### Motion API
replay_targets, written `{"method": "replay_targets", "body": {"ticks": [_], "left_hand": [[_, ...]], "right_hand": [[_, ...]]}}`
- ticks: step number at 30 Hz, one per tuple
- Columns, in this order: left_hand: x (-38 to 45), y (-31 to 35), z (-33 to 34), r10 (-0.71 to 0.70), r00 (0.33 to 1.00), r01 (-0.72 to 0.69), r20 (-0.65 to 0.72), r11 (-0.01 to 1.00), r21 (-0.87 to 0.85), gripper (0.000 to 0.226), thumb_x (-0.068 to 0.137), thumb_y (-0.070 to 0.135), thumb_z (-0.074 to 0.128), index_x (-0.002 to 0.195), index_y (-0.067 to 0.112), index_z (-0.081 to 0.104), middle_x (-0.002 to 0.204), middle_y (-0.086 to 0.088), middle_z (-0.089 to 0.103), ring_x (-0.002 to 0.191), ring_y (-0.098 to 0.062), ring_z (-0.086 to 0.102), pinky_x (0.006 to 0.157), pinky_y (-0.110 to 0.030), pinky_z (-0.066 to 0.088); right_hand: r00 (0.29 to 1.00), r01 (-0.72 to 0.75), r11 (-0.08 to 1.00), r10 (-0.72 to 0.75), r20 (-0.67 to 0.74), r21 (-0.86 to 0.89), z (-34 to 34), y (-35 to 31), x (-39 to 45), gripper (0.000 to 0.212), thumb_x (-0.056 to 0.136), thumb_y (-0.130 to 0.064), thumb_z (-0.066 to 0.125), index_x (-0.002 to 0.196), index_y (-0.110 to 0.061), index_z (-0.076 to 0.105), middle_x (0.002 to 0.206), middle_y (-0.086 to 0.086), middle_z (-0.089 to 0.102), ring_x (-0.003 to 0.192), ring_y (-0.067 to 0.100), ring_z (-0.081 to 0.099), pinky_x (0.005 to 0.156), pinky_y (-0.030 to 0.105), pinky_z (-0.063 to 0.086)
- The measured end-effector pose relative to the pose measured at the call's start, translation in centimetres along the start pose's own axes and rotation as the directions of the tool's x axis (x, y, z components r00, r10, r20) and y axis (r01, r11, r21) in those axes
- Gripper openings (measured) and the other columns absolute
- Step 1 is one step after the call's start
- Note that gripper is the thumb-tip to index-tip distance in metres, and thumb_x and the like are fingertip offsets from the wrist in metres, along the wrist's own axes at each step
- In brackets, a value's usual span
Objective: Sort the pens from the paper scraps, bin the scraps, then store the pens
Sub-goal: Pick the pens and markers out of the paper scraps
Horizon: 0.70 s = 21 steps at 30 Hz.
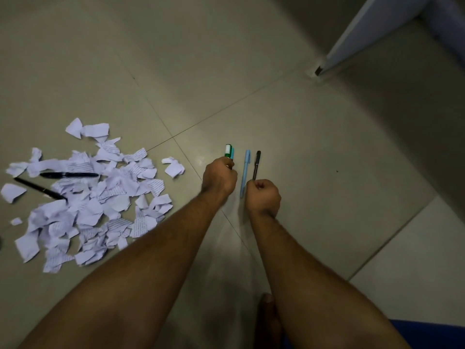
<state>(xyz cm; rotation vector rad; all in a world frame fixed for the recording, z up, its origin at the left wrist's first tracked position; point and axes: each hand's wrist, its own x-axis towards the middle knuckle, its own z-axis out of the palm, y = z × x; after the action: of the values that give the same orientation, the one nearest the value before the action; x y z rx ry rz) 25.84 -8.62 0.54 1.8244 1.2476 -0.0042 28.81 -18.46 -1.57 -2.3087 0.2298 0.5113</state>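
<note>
A pile of torn white paper scraps [85, 197] covers the tiled floor at the left. Two black pens lie on it: one [69, 175] level near the top, another [37, 188] slanting at the left edge. My left hand [219, 177] is closed around a green-and-white pen [228, 151] and a teal pen [232, 153], whose ends stick out beyond the fist. My right hand [263, 196] grips the near end of a thin black pen [256, 165]. A light blue pen [245, 172] lies on the floor between my two hands.
A grey-white furniture leg or panel [352, 44] reaches the floor at the upper right. A bare foot [268, 313] shows at the bottom centre, with blue fabric [432, 333] at the bottom right. Loose scraps [173, 167] lie just right of the pile.
</note>
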Motion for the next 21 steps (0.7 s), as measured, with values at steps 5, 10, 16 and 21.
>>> {"method": "replay_targets", "body": {"ticks": [5,10,16,21], "left_hand": [[-0.1,-2.4,-2.4,0.014,0.999,-0.016,-0.033,0.998,-0.059,0.023,0.088,0.017,0.058,0.107,0.013,0.071,0.113,-0.007,0.071,0.100,-0.025,0.065,0.085,-0.028,0.051],[0.0,-7.5,-7.3,-0.105,0.965,0.059,-0.239,0.980,-0.191,0.018,0.087,0.019,0.058,0.093,0.012,0.074,0.097,-0.005,0.074,0.090,-0.023,0.066,0.080,-0.030,0.052],[-0.5,-14.8,-14.4,-0.409,0.815,0.230,-0.410,0.879,-0.418,0.018,0.087,0.018,0.057,0.085,0.011,0.073,0.090,-0.006,0.073,0.084,-0.023,0.063,0.071,-0.023,0.042],[-1.4,-19.4,-19.8,-0.514,0.593,0.259,-0.620,0.851,-0.458,0.016,0.087,0.015,0.059,0.094,0.009,0.072,0.097,-0.010,0.073,0.093,-0.027,0.064,0.069,-0.020,0.035]], "right_hand": [[0.991,0.127,0.991,-0.128,0.024,0.031,2.0,-1.6,-1.7,0.016,0.087,-0.025,0.066,0.089,-0.012,0.074,0.087,0.005,0.074,0.081,0.023,0.067,0.070,0.026,0.052],[0.939,0.303,0.951,-0.310,0.151,0.063,6.8,-5.0,-5.4,0.012,0.086,-0.023,0.066,0.087,-0.014,0.074,0.087,0.004,0.074,0.079,0.019,0.064,0.070,0.021,0.043],[0.831,0.406,0.908,-0.413,0.372,0.101,15.0,-8.8,-11.3,0.013,0.085,-0.020,0.062,0.080,-0.014,0.072,0.083,0.003,0.074,0.079,0.020,0.064,0.071,0.028,0.050],[0.606,0.686,0.728,-0.565,0.560,-0.008,20.5,-10.5,-16.2,0.015,0.084,-0.023,0.060,0.084,-0.016,0.073,0.086,0.004,0.074,0.081,0.025,0.065,0.067,0.029,0.049]]}}
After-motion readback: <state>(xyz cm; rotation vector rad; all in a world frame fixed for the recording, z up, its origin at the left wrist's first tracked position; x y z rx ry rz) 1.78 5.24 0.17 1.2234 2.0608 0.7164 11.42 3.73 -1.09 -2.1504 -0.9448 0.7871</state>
